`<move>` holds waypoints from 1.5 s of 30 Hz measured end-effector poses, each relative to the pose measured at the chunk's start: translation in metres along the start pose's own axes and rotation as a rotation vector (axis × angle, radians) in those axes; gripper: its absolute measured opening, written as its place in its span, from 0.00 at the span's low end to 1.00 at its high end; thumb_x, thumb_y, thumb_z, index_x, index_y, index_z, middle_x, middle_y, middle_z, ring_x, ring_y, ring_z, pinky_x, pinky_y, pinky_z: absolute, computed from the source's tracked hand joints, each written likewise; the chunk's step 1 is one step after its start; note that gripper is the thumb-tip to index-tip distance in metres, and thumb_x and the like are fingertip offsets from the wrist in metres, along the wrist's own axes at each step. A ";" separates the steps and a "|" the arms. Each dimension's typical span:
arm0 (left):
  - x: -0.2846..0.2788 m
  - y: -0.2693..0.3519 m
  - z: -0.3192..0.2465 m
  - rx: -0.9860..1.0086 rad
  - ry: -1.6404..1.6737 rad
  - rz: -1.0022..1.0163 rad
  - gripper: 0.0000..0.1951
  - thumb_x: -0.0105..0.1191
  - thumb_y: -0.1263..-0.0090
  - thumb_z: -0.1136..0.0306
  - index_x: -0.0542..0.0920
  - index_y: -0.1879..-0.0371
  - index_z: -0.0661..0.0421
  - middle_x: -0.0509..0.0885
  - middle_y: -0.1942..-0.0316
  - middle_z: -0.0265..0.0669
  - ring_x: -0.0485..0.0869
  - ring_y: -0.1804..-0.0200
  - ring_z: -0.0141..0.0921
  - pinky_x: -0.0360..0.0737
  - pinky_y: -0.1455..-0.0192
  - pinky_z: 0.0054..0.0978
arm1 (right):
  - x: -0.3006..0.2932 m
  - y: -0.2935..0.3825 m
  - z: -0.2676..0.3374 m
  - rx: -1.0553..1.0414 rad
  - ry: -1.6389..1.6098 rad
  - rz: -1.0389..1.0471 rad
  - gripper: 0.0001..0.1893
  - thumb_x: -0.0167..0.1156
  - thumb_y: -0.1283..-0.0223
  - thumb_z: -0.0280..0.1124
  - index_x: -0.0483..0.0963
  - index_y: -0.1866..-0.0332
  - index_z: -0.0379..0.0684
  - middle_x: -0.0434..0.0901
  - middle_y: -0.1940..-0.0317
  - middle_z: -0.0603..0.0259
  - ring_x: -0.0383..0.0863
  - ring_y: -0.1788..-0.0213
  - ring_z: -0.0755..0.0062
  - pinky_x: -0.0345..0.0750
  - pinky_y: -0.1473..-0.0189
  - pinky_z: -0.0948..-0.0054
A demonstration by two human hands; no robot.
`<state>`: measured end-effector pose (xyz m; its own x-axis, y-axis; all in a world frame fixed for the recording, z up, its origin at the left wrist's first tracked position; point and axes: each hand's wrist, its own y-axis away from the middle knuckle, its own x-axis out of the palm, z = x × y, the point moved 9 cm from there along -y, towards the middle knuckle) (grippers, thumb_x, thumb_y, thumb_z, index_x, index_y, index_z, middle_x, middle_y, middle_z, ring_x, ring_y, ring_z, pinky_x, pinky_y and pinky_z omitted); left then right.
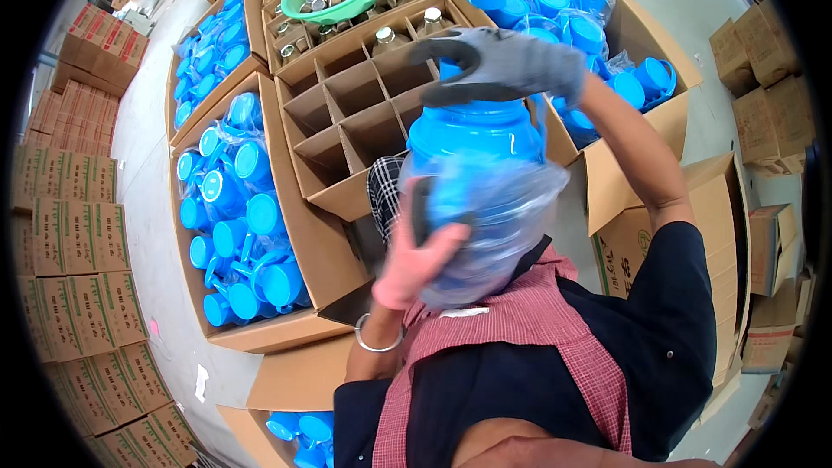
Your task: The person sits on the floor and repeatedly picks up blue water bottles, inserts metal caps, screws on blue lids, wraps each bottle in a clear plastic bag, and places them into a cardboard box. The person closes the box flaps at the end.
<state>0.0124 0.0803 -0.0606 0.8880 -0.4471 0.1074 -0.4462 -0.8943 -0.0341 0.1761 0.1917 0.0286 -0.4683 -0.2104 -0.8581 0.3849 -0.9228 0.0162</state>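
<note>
A large blue plastic vessel [471, 130] stands tilted before my chest, its lower part wrapped in clear plastic film [500, 227]. My left hand [419, 250], in a pink glove with a dark palm, grips the wrapped side. Over the top reaches my right hand [500, 65] in a grey and black glove; its thumb and fingers curve around a blue part there. Motion blurs the film and both gloves. Just beyond is a cardboard box with dividers [335, 192], where several glass bottles [388, 39] with silvery caps stand in the far cells.
Open cartons of blue plastic mugs stand to the left [227, 240] and right [552, 0]. A green basin [292, 3] of brown and white caps rests on bottles in the far box. Stacked cartons [78, 234] line the left; an open carton [715, 208] lies at right.
</note>
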 end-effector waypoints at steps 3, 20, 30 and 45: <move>-0.037 -0.007 0.008 -0.076 0.077 -0.042 0.39 0.66 0.40 0.61 0.61 0.34 0.66 0.72 0.40 0.50 0.75 0.38 0.39 0.73 0.36 0.37 | -0.009 0.022 0.033 -0.491 -0.540 0.076 0.23 0.56 0.36 0.48 0.74 0.42 0.44 0.77 0.46 0.52 0.77 0.44 0.59 0.71 0.39 0.66; -0.065 0.033 -0.096 0.853 -1.006 0.036 0.32 0.71 0.56 0.62 0.78 0.49 0.58 0.74 0.45 0.47 0.74 0.43 0.51 0.68 0.37 0.55 | -0.010 0.042 0.033 -0.444 -0.729 -0.113 0.34 0.71 0.52 0.41 0.72 0.38 0.40 0.79 0.49 0.60 0.77 0.46 0.71 0.72 0.42 0.68; 0.112 0.036 -0.108 1.100 -1.343 1.043 0.15 0.54 0.45 0.63 0.79 0.56 0.47 0.77 0.44 0.32 0.70 0.34 0.36 0.63 0.33 0.63 | -0.013 0.044 0.074 -0.708 -0.679 -0.094 0.22 0.55 0.36 0.43 0.77 0.44 0.38 0.80 0.48 0.51 0.76 0.44 0.60 0.71 0.40 0.65; -0.134 -0.090 -0.038 0.197 -0.920 -0.144 0.09 0.60 0.42 0.70 0.82 0.64 0.60 0.85 0.70 0.38 0.83 0.67 0.30 0.77 0.59 0.26 | 0.054 0.209 -0.080 -0.098 -0.703 -0.643 0.09 0.58 0.38 0.25 0.77 0.54 0.36 0.78 0.50 0.54 0.78 0.48 0.59 0.73 0.44 0.63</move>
<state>-0.0710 0.2219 -0.0337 0.7097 -0.0954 -0.6981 -0.3730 -0.8914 -0.2573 0.2950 0.0129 -0.0559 -0.9713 0.1517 -0.1832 -0.0620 -0.9050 -0.4209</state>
